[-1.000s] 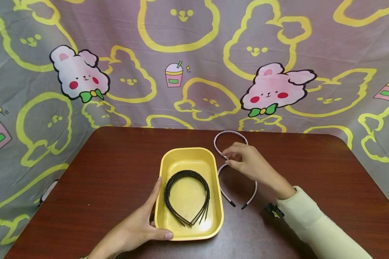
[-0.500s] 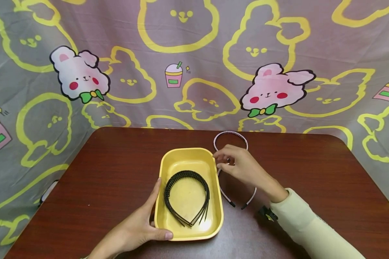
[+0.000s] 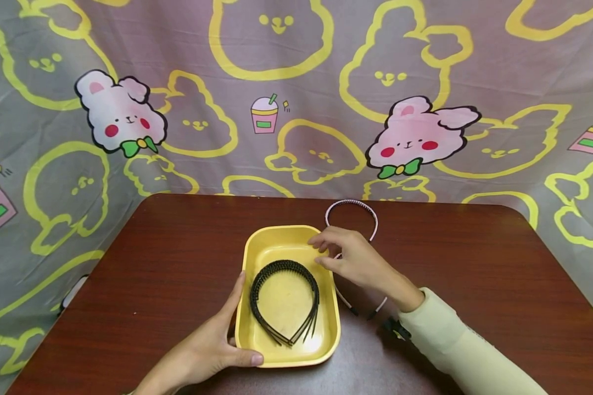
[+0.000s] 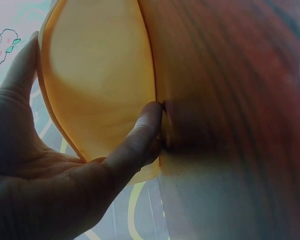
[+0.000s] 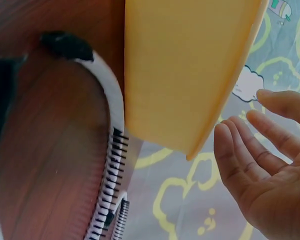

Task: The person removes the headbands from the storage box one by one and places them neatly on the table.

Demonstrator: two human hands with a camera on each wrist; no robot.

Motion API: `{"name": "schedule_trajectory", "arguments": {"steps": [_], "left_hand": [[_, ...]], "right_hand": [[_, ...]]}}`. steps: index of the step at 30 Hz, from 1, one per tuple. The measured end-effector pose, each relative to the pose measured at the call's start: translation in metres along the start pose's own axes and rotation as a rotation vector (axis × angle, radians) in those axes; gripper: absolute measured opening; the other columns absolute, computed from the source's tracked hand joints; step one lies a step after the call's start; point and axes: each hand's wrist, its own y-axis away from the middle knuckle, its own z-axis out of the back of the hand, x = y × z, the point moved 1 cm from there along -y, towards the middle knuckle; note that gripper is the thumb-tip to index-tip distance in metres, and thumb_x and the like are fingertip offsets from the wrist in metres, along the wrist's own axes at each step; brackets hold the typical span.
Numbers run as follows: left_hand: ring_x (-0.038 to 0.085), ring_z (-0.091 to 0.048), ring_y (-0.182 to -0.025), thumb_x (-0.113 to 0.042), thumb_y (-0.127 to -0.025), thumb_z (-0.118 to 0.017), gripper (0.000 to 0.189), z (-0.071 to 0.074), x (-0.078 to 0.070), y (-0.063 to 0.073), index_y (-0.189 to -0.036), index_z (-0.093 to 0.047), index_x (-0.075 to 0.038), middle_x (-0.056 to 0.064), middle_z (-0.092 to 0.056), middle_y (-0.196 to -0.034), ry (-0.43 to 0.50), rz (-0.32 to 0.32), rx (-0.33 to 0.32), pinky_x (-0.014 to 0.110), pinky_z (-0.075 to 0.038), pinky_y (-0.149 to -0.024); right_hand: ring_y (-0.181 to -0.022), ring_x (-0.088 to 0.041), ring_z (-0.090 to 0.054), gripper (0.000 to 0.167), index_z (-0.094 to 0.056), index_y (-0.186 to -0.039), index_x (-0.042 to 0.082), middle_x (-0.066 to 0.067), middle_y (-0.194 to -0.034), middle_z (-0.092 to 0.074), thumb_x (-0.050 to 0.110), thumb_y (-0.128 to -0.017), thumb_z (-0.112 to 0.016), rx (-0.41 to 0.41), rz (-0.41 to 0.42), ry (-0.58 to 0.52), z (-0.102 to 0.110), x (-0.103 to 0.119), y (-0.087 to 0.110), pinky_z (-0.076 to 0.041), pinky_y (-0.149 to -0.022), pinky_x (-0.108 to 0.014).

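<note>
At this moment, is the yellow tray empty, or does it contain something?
Not empty: in the head view, the yellow tray contains overlapping black headbands. Two pale headbands lie outside it, on the table.

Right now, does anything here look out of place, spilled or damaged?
Nothing looks spilled or damaged. Slightly askew: the ends of the black headbands in the yellow tray splay unevenly rather than lining up. Two pale headbands lie outside it, on the table.
</note>
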Motion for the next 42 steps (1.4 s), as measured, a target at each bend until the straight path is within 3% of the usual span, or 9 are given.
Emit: {"name": "schedule_trajectory", "arguments": {"steps": [15, 24, 42], "left_hand": [[0.035, -0.017, -0.157, -0.037, -0.074, -0.095, 0.14, 0.0, 0.0, -0.001, -0.169, 0.008, -0.034, 0.009, -0.001, -0.178, 0.011, -0.007, 0.013, 0.005, -0.021, -0.11], [0.036, -0.021, -0.154, -0.033, -0.074, -0.095, 0.142, 0.001, 0.001, -0.002, -0.168, 0.011, -0.032, 0.012, 0.001, -0.177, 0.02, -0.004, 0.029, 0.007, -0.026, -0.109], [0.034, -0.016, -0.157, -0.037, -0.072, -0.095, 0.142, 0.0, 0.001, -0.001, -0.168, 0.009, -0.035, 0.008, -0.001, -0.178, 0.03, -0.006, 0.013, 0.003, -0.017, -0.108]], "right_hand": [[-0.097, -0.027, -0.073, 0.028, -0.073, -0.118, -0.003, -0.017, -0.113, -0.076, 0.0, -0.09, -0.075, 0.097, -0.002, -0.052, -0.022, 0.005, -0.014, -0.061, -0.084, -0.037], [-0.098, -0.023, -0.071, 0.031, -0.075, -0.119, 0.002, -0.011, -0.111, -0.078, 0.002, -0.088, -0.076, 0.14, 0.029, -0.003, -0.033, 0.003, -0.021, -0.059, -0.083, -0.038], [-0.098, -0.021, -0.069, 0.033, -0.075, -0.121, 0.002, -0.009, -0.111, -0.077, -0.002, -0.089, -0.073, 0.207, 0.047, 0.092, -0.043, 0.003, -0.034, -0.058, -0.081, -0.031]]}}
